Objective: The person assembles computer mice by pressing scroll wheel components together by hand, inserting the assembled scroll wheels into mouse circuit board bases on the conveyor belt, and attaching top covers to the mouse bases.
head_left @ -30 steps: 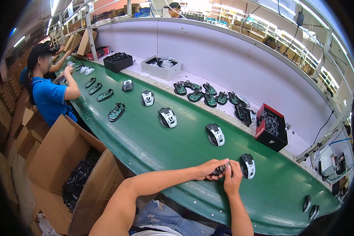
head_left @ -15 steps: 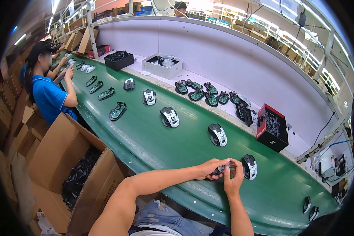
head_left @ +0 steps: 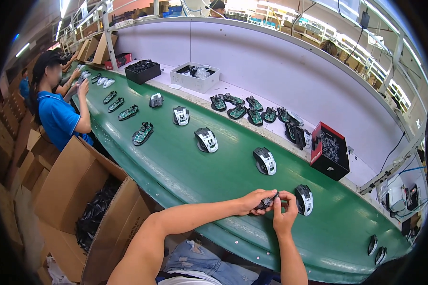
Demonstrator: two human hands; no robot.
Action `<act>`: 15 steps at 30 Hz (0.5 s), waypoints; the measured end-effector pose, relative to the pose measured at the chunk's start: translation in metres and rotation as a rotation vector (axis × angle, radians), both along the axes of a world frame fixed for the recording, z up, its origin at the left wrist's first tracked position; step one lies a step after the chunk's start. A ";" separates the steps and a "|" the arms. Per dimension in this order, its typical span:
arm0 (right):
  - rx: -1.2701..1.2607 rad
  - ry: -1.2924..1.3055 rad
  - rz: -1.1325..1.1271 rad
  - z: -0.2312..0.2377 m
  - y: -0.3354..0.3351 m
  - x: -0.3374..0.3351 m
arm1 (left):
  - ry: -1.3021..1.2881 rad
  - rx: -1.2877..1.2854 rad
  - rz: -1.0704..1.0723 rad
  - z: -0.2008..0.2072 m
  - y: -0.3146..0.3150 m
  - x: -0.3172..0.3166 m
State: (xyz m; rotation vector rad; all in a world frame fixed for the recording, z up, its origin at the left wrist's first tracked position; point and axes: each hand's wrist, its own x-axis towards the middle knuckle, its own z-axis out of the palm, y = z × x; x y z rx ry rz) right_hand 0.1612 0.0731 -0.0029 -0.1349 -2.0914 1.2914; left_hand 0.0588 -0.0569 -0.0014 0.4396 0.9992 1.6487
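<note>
Over the near edge of the green belt [head_left: 233,185] my two hands meet. My left hand [head_left: 253,201] is closed around small dark parts [head_left: 265,203], one with a round face showing; their exact kind is too small to tell. Against it, the fingertips of my right hand [head_left: 286,212] pinch a small thin black piece [head_left: 275,195]. Just right of my right hand stands a black-and-white computer mouse [head_left: 305,200], apart from my fingers. Another such mouse [head_left: 264,161] sits farther up the belt.
More mouse shells [head_left: 206,140] and green circuit boards [head_left: 142,133] line the belt. On the back ledge are several boards [head_left: 254,118], a white box [head_left: 195,81] and a red-and-black box [head_left: 330,152] of dark parts. A cardboard carton [head_left: 62,190] stands left; a co-worker in blue [head_left: 59,116] works beyond.
My right fingers have shifted slightly at the left hand, and a thin black piece now shows between the fingertips. The left hand keeps its hold on the dark parts.
</note>
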 end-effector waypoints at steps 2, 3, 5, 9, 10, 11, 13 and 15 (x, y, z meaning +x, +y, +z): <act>-0.033 -0.002 0.009 0.005 -0.003 -0.003 | -0.006 0.019 0.025 0.002 -0.003 0.000; -0.033 0.000 0.007 0.006 -0.004 -0.003 | -0.005 0.018 0.024 0.000 -0.003 -0.001; -0.005 0.005 0.011 0.007 -0.004 -0.003 | -0.018 0.025 0.016 -0.004 -0.003 -0.002; -0.011 0.004 0.025 0.007 -0.005 -0.003 | -0.082 0.001 0.035 -0.006 -0.002 -0.001; 0.034 0.028 0.028 0.009 -0.005 -0.004 | -0.086 0.005 0.025 -0.005 -0.002 -0.003; 0.077 0.048 0.030 0.011 -0.007 -0.003 | -0.095 0.006 0.014 -0.005 -0.003 -0.003; 0.098 0.040 0.028 0.014 -0.008 -0.002 | -0.080 0.011 0.013 -0.003 -0.003 -0.002; 0.134 0.035 0.026 0.013 -0.003 -0.003 | -0.053 0.027 0.011 0.000 -0.001 -0.001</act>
